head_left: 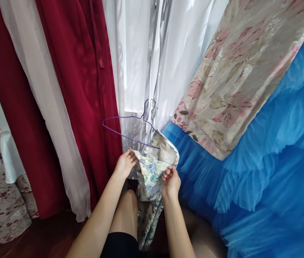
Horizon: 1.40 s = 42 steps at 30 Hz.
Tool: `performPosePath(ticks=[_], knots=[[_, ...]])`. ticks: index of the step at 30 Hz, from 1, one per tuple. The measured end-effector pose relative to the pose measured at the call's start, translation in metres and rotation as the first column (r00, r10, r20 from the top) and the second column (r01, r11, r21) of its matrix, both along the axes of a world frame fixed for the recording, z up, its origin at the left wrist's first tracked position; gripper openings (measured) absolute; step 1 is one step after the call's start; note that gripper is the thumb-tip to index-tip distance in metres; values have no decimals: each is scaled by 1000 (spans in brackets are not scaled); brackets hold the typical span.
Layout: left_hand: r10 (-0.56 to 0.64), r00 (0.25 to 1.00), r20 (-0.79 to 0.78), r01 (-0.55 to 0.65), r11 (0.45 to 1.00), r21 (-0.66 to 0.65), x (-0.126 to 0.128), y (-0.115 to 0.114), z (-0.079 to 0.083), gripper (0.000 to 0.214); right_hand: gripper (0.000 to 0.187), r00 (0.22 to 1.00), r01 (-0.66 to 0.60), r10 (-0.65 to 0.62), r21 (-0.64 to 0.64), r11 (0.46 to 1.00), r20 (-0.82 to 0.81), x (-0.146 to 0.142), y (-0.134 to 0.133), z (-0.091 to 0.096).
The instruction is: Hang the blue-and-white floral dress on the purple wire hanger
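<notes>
A small floral garment (152, 172), white with blue and yellow flowers, hangs between my hands and trails down over my knee. My left hand (125, 163) pinches its upper left edge with closed fingers. My right hand (170, 181) grips its right edge, fingers curled into the cloth. A thin purple wire hanger (126, 126) sits just above the garment, one end reaching into its top opening, the hook up by the white curtain.
Dark red curtains (76, 89) and a sheer white panel (47, 104) hang at the left. A white curtain (138, 61) is behind the hanger. Blue tulle ruffles (270, 172) and a floral bedspread (237, 71) fill the right. Dark wooden floor (47, 236) lies below.
</notes>
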<state>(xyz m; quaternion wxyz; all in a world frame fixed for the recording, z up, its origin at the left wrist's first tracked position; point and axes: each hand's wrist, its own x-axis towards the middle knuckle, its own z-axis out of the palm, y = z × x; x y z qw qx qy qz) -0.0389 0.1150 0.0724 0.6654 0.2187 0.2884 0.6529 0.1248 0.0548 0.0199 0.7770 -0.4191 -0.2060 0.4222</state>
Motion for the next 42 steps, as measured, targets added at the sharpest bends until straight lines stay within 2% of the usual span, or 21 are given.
performPosePath(ticks=[1, 3, 5, 7, 8, 10, 12, 14, 15, 16, 17, 19, 20, 22, 24, 26, 28, 31, 34, 37, 42], knots=[[-43, 999, -22, 44, 998, 55, 10, -7, 3, 14, 36, 1000, 18, -18, -17, 1000, 7, 6, -4, -7], [-94, 977, -189, 139, 960, 241, 28, -21, 13, 15, 39, 997, 36, -33, -43, 998, 69, 12, -11, -12], [-48, 887, -459, 269, 862, 430, 42, -35, 24, 20, 45, 980, -22, 24, -13, 1000, 197, 11, -19, -9], [72, 758, -649, 371, 770, 519, 51, -46, 33, 24, 50, 935, -186, 162, 45, 982, 315, 6, -27, 1], [130, 710, -692, 391, 745, 541, 54, -49, 35, 24, 50, 897, -309, 272, 56, 949, 349, 3, -31, 7], [197, 661, -724, 401, 723, 562, 54, -54, 34, 24, 44, 802, -529, 487, 32, 848, 346, 1, -38, 20], [116, 654, -748, 447, 738, 506, 49, -57, 26, 28, 37, 750, -631, 606, 16, 775, 265, 5, -44, 32], [-108, 622, -775, 558, 756, 343, 40, -62, 7, 36, 34, 761, -639, 630, 18, 769, 156, 17, -48, 43], [-230, 562, -795, 634, 737, 236, 35, -65, -5, 39, 34, 772, -630, 624, 10, 777, 120, 26, -49, 48], [-318, 463, -827, 711, 691, 132, 29, -67, -19, 40, 34, 767, -635, 632, -11, 772, 115, 37, -51, 53], [-355, 336, -873, 777, 628, 44, 23, -69, -34, 39, 32, 747, -652, 649, -35, 758, 141, 48, -52, 57], [-286, 107, -952, 850, 523, -62, 10, -70, -61, 31, 27, 678, -696, 687, -75, 714, 262, 75, -53, 66], [-216, 47, -975, 853, 516, -73, 2, -68, -72, 28, 24, 640, -711, 692, -85, 698, 333, 89, -52, 70], [-92, 29, -995, 812, 582, -30, -15, -59, -83, 25, 20, 615, -693, 651, -89, 715, 445, 116, -43, 78], [-10, 66, -998, 745, 666, 42, -33, -47, -77, 27, 18, 680, -584, 528, -59, 810, 509, 138, -25, 87], [79, 103, -992, 687, 715, 128, -46, -36, -56, 33, 13, 744, -447, 372, 0, 895, 556, 154, 4, 98], [183, 127, -975, 628, 746, 222, -53, -31, -25, 37, 10, 753, -411, 313, 43, 911, 579, 160, 38, 111], [341, 107, -934, 562, 754, 340, -58, -29, 19, 38, 7, 707, -492, 394, 9, 870, 587, 148, 89, 131], [429, 14, -903, 562, 744, 362, -71, -23, 45, 39, 8, 596, -614, 540, -96, 783, 594, 120, 121, 143], [429, -105, -897, 587, 755, 292, -99, -4, 47, 35, 14, 506, -683, 614, -154, 714, 606, 98, 127, 148], [424, -190, -885, 547, 795, 263, -154, 43, 35, 39, 43, 413, -720, 641, -199, 665, 647, 100, 111, 159]])
